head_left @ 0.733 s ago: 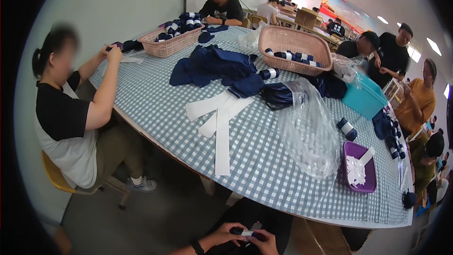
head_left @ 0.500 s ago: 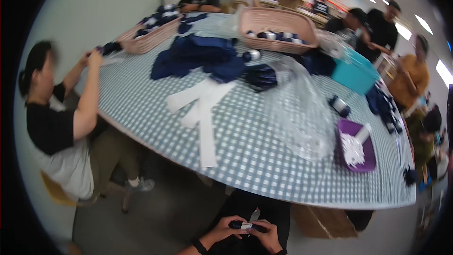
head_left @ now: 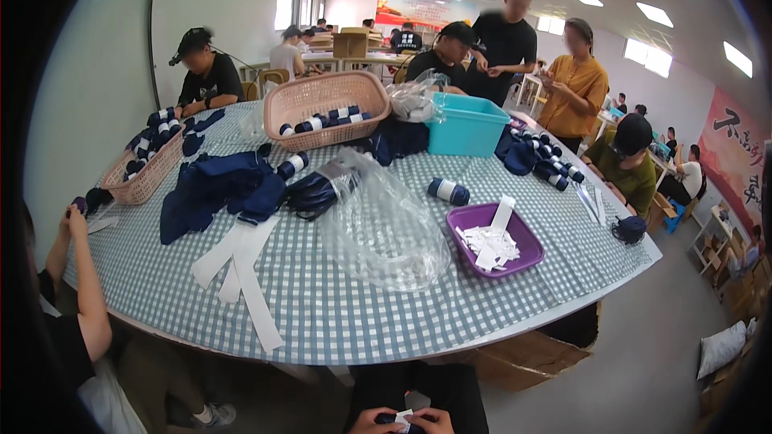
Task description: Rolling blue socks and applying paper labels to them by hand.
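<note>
At the bottom edge, over my dark-clothed lap, my left hand and my right hand are closed together on a small dark navy bundle with a white paper label. Only the fingers and knuckles show; the rest is cut off by the frame. In front of me is a round table with a blue-and-white checked cloth. White paper strips lie on it, with a crumpled clear plastic bag beside them. To the right stands a purple tray of white labels.
Navy cloth is heaped at the left. Two pink baskets hold rolled navy bundles, and a teal bin stands behind. Several people sit or stand around the table. A cardboard box sits under the edge.
The view has tilted up and swung to the right, so the table sits lower in the picture and my hands have dropped to the bottom edge. They still hold the same small bundle.
</note>
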The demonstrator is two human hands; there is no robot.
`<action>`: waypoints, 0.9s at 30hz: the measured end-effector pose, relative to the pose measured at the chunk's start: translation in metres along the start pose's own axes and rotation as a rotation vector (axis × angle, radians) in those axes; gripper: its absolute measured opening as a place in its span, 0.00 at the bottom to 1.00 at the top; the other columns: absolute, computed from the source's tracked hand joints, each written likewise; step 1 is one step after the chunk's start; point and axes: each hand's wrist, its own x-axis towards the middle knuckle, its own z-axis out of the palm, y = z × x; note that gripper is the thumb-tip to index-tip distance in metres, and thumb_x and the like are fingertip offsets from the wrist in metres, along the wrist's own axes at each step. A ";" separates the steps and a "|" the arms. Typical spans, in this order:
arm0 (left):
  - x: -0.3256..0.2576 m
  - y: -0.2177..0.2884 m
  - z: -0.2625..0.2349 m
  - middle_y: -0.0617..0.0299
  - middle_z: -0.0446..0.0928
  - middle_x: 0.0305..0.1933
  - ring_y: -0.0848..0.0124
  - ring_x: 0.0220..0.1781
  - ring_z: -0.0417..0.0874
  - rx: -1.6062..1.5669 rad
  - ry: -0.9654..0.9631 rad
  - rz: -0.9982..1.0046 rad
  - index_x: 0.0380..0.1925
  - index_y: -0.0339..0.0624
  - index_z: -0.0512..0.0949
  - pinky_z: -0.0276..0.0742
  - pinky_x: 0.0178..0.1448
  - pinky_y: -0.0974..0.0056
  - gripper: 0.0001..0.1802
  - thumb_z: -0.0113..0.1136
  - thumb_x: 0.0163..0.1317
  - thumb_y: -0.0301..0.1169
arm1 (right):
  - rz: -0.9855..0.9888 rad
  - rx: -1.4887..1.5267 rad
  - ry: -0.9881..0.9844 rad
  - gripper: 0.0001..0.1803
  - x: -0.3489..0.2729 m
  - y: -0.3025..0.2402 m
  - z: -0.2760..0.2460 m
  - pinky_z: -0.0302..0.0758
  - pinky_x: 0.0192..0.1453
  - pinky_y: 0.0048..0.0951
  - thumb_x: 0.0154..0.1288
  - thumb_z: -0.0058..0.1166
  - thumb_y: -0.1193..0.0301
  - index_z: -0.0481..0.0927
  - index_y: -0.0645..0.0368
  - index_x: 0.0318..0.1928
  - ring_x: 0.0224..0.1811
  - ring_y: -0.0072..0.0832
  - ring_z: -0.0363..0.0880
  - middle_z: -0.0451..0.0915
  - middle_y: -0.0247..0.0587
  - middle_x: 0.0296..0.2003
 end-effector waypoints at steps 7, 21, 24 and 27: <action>0.010 -0.008 0.006 0.54 0.84 0.37 0.70 0.32 0.86 0.004 0.008 0.009 0.48 0.33 0.79 0.86 0.32 0.67 0.16 0.66 0.61 0.26 | -0.187 -0.063 0.124 0.06 0.000 0.010 -0.003 0.76 0.28 0.22 0.61 0.58 0.80 0.86 0.67 0.38 0.26 0.24 0.79 0.84 0.41 0.30; 0.039 -0.007 -0.010 0.52 0.83 0.36 0.68 0.33 0.87 -0.127 0.055 -0.065 0.48 0.29 0.77 0.88 0.37 0.65 0.20 0.68 0.55 0.22 | -0.128 -0.174 0.088 0.05 0.036 -0.013 -0.008 0.72 0.38 0.21 0.56 0.67 0.78 0.87 0.64 0.35 0.32 0.20 0.79 0.82 0.38 0.29; 0.033 -0.010 -0.007 0.52 0.83 0.38 0.68 0.36 0.87 -0.126 0.037 -0.060 0.47 0.28 0.77 0.88 0.39 0.65 0.19 0.68 0.55 0.22 | -0.034 -0.142 0.137 0.06 0.028 -0.018 -0.003 0.69 0.36 0.21 0.58 0.68 0.75 0.87 0.65 0.34 0.31 0.19 0.76 0.80 0.37 0.27; 0.027 -0.011 -0.008 0.52 0.82 0.38 0.67 0.37 0.87 -0.106 0.049 -0.065 0.48 0.28 0.77 0.89 0.39 0.63 0.20 0.68 0.54 0.22 | -0.076 -0.197 0.102 0.06 0.022 -0.012 0.001 0.69 0.36 0.21 0.57 0.68 0.75 0.87 0.65 0.33 0.31 0.19 0.76 0.80 0.37 0.27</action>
